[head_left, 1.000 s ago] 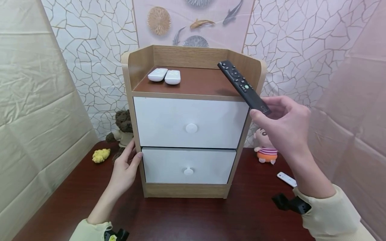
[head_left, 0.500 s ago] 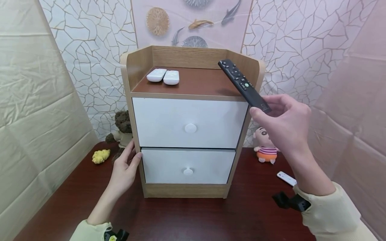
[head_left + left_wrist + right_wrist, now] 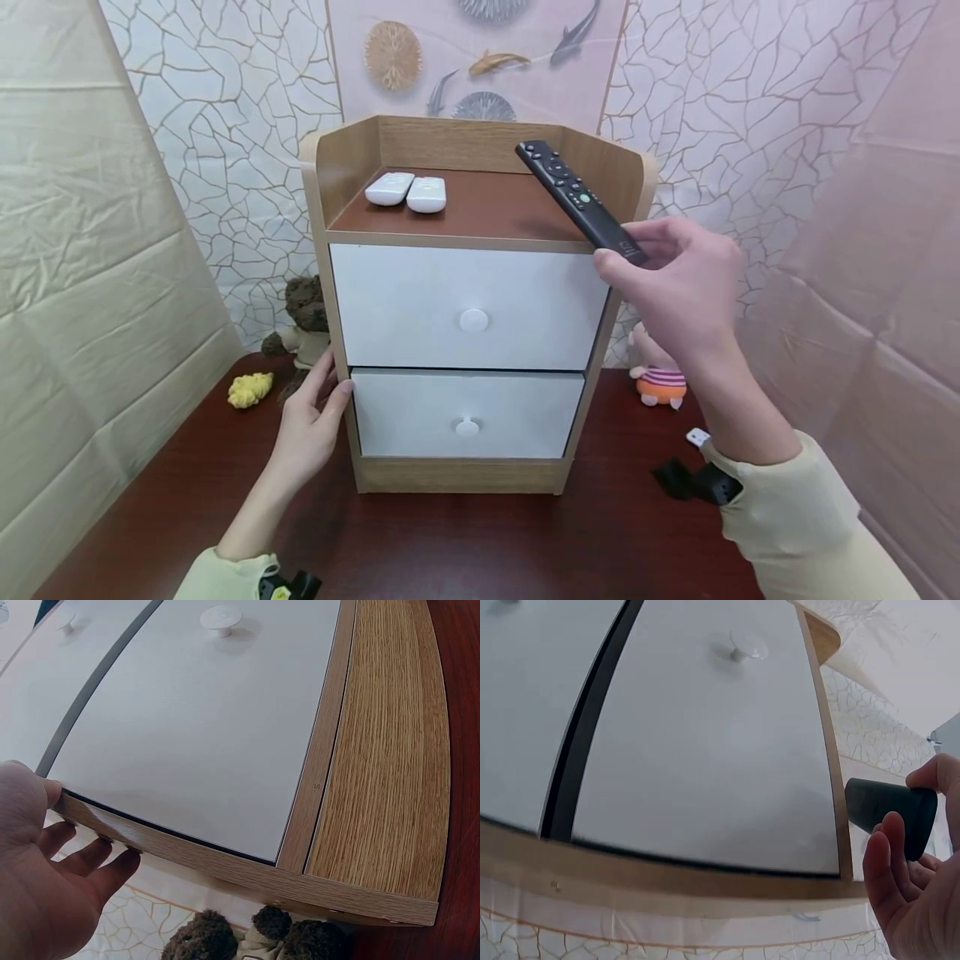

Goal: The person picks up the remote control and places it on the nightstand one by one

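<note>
My right hand [image 3: 678, 287] pinches the lower end of a black remote control [image 3: 577, 200], thumb on one edge and fingers on the other. The remote slants up to the left, its buttons facing me, overlapping the cabinet's top right side. In the right wrist view only the dark end of the remote [image 3: 892, 810] shows. My left hand [image 3: 307, 425] rests against the left side of a wooden cabinet [image 3: 457, 475], its thumb on the front edge and its extended fingers on the side panel. Two white remotes [image 3: 389, 188] lie on the brown cabinet top [image 3: 495, 200].
Both white drawers, the upper drawer [image 3: 405, 292] and lower drawer [image 3: 405, 417], are closed. A brown plush bear [image 3: 306, 304] and yellow crumpled item [image 3: 250, 389] are left; a pink plush doll [image 3: 660, 379] and white remote-like object [image 3: 697, 437] are right, on the dark table [image 3: 480, 542].
My right hand has moved left and slightly up with the black remote, farther over the cabinet top, covering more of the white object on the table. The left hand has stayed put.
</note>
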The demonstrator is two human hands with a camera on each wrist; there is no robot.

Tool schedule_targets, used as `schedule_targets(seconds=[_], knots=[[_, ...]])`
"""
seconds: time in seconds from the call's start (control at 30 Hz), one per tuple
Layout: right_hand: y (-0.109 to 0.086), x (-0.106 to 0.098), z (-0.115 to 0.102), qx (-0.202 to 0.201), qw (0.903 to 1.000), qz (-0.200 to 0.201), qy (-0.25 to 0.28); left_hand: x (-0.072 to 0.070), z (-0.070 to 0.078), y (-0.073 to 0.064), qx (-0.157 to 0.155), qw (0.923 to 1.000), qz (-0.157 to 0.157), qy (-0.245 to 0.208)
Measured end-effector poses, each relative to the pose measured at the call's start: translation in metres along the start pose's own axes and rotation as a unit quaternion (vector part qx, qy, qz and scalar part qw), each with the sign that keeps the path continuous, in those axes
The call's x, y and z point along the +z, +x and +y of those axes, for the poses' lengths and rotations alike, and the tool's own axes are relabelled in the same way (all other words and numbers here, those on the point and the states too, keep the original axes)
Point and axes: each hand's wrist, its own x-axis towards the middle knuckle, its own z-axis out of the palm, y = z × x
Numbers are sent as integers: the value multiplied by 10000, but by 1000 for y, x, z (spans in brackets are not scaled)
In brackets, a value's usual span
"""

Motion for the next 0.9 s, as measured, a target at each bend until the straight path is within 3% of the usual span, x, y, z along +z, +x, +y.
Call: schedule_targets(seconds=[0.27,0.9], knots=[[3,17,-12,93,9998,-170,23,-1,1,0,-14,10000,-46,-6],[20,46,-25,-709,9961,79,-524,-1,-3,0,71,10000,-16,15]])
